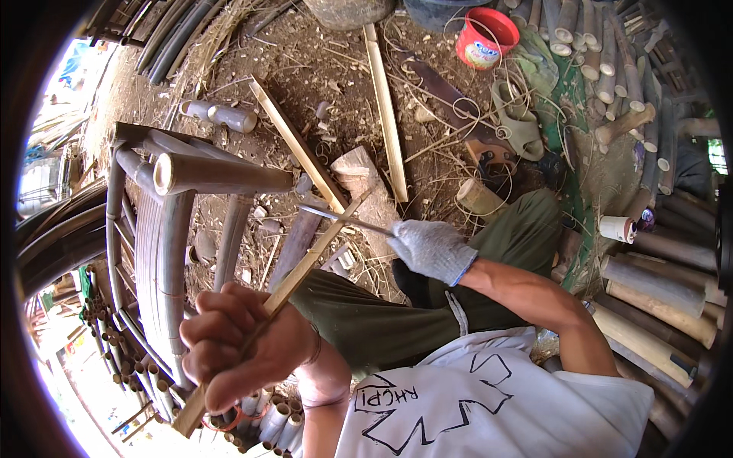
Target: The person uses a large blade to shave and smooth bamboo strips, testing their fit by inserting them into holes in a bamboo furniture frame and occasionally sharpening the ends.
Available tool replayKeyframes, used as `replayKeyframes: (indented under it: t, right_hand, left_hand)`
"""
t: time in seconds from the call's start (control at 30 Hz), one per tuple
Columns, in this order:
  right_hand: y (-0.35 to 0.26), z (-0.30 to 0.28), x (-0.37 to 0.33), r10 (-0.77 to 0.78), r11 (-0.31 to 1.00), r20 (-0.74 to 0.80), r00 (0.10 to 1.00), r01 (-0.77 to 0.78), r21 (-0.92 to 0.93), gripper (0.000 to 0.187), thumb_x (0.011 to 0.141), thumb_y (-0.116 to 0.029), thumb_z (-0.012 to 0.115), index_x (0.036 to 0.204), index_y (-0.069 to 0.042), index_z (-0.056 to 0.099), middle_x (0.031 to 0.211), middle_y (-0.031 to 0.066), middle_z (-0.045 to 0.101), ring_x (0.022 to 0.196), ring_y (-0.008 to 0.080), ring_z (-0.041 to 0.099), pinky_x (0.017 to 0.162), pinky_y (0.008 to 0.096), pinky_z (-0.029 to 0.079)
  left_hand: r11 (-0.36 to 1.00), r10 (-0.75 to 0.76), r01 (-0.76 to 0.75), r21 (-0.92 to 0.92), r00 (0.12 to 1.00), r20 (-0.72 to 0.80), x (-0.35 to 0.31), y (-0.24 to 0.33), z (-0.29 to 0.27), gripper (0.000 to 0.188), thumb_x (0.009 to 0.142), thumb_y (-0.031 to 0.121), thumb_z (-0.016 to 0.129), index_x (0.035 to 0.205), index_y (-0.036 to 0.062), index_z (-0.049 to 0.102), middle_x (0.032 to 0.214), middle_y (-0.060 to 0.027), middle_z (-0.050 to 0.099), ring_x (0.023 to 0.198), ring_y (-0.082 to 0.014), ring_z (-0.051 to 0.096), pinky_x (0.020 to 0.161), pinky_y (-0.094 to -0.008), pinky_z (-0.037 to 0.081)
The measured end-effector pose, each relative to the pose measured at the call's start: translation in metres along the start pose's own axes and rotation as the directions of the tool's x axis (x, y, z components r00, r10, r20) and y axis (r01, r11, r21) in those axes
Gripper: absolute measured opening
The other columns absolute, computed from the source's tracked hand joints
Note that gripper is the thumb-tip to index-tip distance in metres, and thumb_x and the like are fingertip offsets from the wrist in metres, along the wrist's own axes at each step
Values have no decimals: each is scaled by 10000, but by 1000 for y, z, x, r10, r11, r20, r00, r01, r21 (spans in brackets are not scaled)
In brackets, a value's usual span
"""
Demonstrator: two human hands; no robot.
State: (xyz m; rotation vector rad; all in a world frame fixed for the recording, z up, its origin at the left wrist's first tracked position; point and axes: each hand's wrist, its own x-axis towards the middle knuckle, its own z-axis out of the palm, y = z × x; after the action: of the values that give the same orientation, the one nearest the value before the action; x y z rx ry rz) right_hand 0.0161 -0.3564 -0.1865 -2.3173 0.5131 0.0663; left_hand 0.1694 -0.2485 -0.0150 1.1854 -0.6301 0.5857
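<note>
A strip (305,267) of split bamboo is held by the left grip (240,336), with bare fingers closed around its lower part. Its long axis is slanted across the view, from a near end at the lower left, below the fist, to a far end at the upper right, pointed away from the body. A knife (365,224) is held by the right grip (434,250) (gloved in grey), the fingers being wrapped tightly round the handle. The blade is pointed to the left and slightly up, and the strip is crossed by it near the far end; whether the two are touching cannot be told.

Beyond them, a wood block (357,169) is seen on the littered ground (328,84), with a left slat (298,145) and a right slat (385,114) laid nearby. A saw (447,95) is placed farther right, beside a sandal (515,118), and a bamboo frame (221,175) is stood at the left.
</note>
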Motion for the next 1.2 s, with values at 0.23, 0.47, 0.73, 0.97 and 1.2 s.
replayKeyframes:
  t: [0.23,0.47,0.73,0.97,1.2]
  right_hand:
    - [47,36,39,82,996,31,996,-81,-46,203,950,-261,590,945,-64,636,770,161,661,706,360,676,576,455,539]
    - [46,47,25,-103,991,-109,989,112,75,177,936,-247,605,926,-75,643,733,158,645,654,352,664,573,472,534]
    - [18,31,11,-242,953,-328,913,288,97,162,945,-276,602,964,-118,632,774,125,634,701,352,660,604,457,538]
    - [71,39,-7,142,989,-222,965,-145,5,304,953,-350,549,910,-50,580,775,219,659,719,423,665,624,519,520]
    - [-16,-80,-34,206,978,-544,814,-180,102,547,890,-300,589,1354,-17,530,793,153,661,683,320,651,665,430,515]
  left_hand:
    - [997,-22,27,70,997,-75,-1,-5,14,632,973,700,342,643,173,228,633,21,255,520,-104,241,384,-214,180]
    - [987,-41,45,153,999,-24,1,-2,17,630,966,714,337,658,173,236,635,23,266,520,-99,251,389,-212,194]
    - [979,-4,8,203,1000,-19,9,-13,15,646,969,716,286,637,172,178,579,40,215,455,-67,206,366,-217,170]
    - [913,-13,-78,400,976,219,-13,-77,-19,374,1025,468,455,937,105,477,841,-68,515,734,-167,512,637,-335,460]
    - [729,-671,300,615,491,556,-105,-207,-52,349,840,94,618,1172,2,560,1044,-286,648,991,-445,638,789,-477,507]
